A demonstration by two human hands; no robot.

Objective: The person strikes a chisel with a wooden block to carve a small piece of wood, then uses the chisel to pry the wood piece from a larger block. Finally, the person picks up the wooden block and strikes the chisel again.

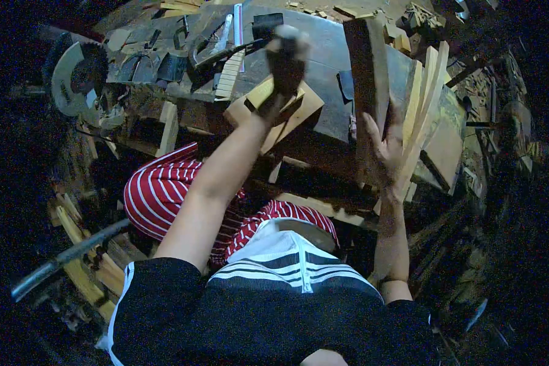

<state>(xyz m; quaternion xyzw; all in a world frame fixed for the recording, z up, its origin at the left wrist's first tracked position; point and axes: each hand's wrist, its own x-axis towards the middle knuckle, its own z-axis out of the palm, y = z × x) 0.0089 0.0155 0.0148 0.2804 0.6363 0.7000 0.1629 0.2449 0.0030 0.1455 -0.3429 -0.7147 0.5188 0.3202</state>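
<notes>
My left hand [287, 58] is raised over the bench, dark and smeared by motion; its fingers cannot be made out, nor whether it holds anything. Beneath it, a pale flat wooden piece [308, 111] lies at an angle near the bench edge, partly hidden by my wrist. A thick dark plank [367, 67] runs lengthwise on the right. Beside its near part is my right hand [385, 149], thumb and fingers apart, against the plank's right side. Long light wooden strips [430, 91] lie just right of that hand.
On the bench [323, 46] at the upper left are a handsaw [224, 33], a folding rule [229, 76] and dark tools [172, 67]. A round blade-like disc [70, 79] stands far left. Wood offcuts [418, 21] lie at the back, and a metal pipe [70, 256] juts in lower left.
</notes>
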